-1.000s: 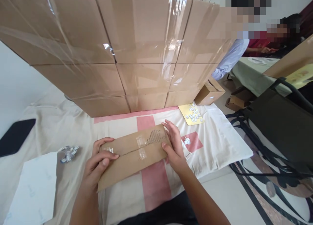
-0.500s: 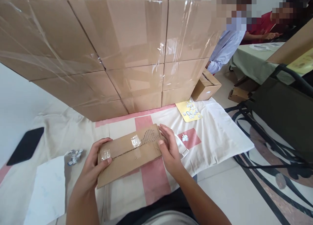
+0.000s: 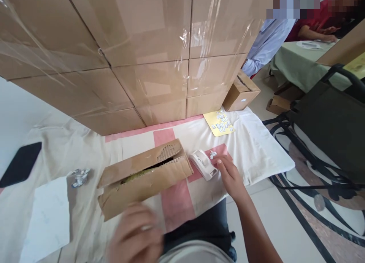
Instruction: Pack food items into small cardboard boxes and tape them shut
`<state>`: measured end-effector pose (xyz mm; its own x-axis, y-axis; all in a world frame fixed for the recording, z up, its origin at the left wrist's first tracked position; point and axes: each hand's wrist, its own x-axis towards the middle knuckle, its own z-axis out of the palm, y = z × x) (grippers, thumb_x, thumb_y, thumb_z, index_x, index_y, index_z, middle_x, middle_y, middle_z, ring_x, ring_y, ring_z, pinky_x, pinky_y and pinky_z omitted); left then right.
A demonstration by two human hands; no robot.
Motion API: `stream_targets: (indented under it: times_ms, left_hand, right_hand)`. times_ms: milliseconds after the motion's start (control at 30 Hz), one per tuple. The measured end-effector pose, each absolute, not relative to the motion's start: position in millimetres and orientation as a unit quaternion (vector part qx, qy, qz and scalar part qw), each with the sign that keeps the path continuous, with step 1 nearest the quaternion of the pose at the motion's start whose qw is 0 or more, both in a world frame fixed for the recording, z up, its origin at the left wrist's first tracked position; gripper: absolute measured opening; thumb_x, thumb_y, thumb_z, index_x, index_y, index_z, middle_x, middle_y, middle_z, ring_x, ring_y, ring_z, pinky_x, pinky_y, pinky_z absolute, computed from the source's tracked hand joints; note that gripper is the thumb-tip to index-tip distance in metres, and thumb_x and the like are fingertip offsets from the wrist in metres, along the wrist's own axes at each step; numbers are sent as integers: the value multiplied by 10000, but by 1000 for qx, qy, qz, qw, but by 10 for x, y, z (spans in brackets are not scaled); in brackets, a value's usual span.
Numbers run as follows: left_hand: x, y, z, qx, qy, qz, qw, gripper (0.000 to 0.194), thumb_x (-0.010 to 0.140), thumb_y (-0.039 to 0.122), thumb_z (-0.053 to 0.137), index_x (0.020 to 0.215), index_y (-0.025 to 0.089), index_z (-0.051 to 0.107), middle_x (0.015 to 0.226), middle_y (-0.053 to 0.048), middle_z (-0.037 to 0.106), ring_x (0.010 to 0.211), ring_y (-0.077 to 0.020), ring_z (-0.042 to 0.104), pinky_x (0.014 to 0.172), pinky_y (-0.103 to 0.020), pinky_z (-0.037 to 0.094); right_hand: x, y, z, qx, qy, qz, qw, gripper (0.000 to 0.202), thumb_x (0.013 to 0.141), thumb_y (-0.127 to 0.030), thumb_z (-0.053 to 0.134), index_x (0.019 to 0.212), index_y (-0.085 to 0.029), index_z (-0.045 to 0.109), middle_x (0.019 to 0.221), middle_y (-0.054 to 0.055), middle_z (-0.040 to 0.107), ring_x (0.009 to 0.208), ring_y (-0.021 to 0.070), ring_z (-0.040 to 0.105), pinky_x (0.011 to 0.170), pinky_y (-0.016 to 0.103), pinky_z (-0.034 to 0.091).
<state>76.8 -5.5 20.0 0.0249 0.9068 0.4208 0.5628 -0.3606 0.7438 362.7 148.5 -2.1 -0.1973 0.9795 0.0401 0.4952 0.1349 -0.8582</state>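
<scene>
A brown cardboard box (image 3: 151,183) lies on the cloth before me, its two top flaps parted by a gap with something greenish inside. The upper flap has a torn, ribbed patch. My left hand (image 3: 137,232), smeared by motion, is in front of the box near my lap; its grip cannot be made out. To the right of the box rests a white tape dispenser (image 3: 203,164). My right hand (image 3: 229,175) is just beside it, fingers stretched toward a small white scrap (image 3: 213,154) on a pink square; nothing shows in that hand.
A tall wall of taped cartons (image 3: 154,69) stands behind the box. Around it are a yellow sheet with stickers (image 3: 219,124), a small carton (image 3: 241,91), crumpled foil-like wrap (image 3: 80,177), white paper (image 3: 47,221) and a black phone-like slab (image 3: 21,164). Two people sit beyond, right.
Both hands have let go of the box; the left came down toward me, the right moved right to the dispenser. The flaps now gape, and their clear tape pieces no longer show.
</scene>
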Motion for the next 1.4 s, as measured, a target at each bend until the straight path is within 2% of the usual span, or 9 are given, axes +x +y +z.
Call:
stream_targets:
  times_ms: [67,133,200,300,433,633,800,1000,1400]
  left_hand:
    - [1287,244,192,759,467,431,139,335,886,188,657,1191,322,615,1071,-61,733,989,-244,690,867,-432,605]
    - [1736,559,131,787,450,404,122,384,911,195,629,1291,205,574,1278,-146,698,1195,-265,662,979,-426,594]
    - [2035,818,19,802,483,334,108,526,908,212,633,1418,177,508,1485,-181,580,1397,-318,547,1100,-493,535]
    - [2191,1053,-202,770,567,285,67,633,906,208,650,1500,151,439,1587,-206,477,1489,-369,447,1151,-557,484]
    - [2159,1151,-469,754,580,305,47,698,933,337,660,1532,113,381,1592,-202,477,1504,-358,427,1175,-542,462]
    - [2186,1161,-629,739,583,335,32,720,907,379,701,1519,162,389,1581,-193,483,1494,-364,432,1172,-545,452]
    - [2207,1177,-636,688,629,351,89,828,850,491,754,1513,160,384,1634,-256,333,1491,-428,404,1128,-579,483]
    - [2218,1179,-631,665,646,338,162,924,792,449,798,1545,177,337,1660,-243,252,1500,-442,365,1158,-590,443]
    - [2200,1182,-546,655,658,346,133,893,793,543,781,1514,166,413,1575,-246,372,1396,-429,466,1123,-558,448]
  right_hand:
    - [3600,1482,-75,-540,-671,378,339,376,1090,-467,374,949,-229,628,1030,92,667,1017,260,624,919,385,482]
    - [3581,1478,-130,-535,-664,380,359,351,1078,-478,416,946,-234,632,1020,83,659,1013,258,622,913,386,477]
    - [3574,1472,-171,-522,-655,393,380,322,1069,-467,445,969,-239,649,1054,80,658,1049,254,623,945,387,473]
    - [3563,1450,-199,-514,-641,416,389,311,1066,-446,457,977,-242,674,1121,81,656,1105,248,618,1004,392,459]
    - [3531,1434,-219,-544,-614,423,386,346,1019,-473,521,840,-231,692,1122,90,659,1142,266,610,1016,407,448]
    - [3519,1541,-238,-574,-578,451,365,394,857,-543,674,634,-221,637,911,78,651,887,253,630,832,410,483]
    - [3548,1590,-179,-588,-559,473,343,399,726,-520,802,566,-213,604,910,65,621,880,247,610,847,420,477]
    - [3607,1521,-98,-588,-530,504,345,460,727,-575,804,572,-208,574,884,45,587,898,241,588,837,392,448]
    - [3716,1201,-176,-610,-490,520,343,508,798,-567,779,590,-200,494,844,14,479,815,192,456,750,336,337]
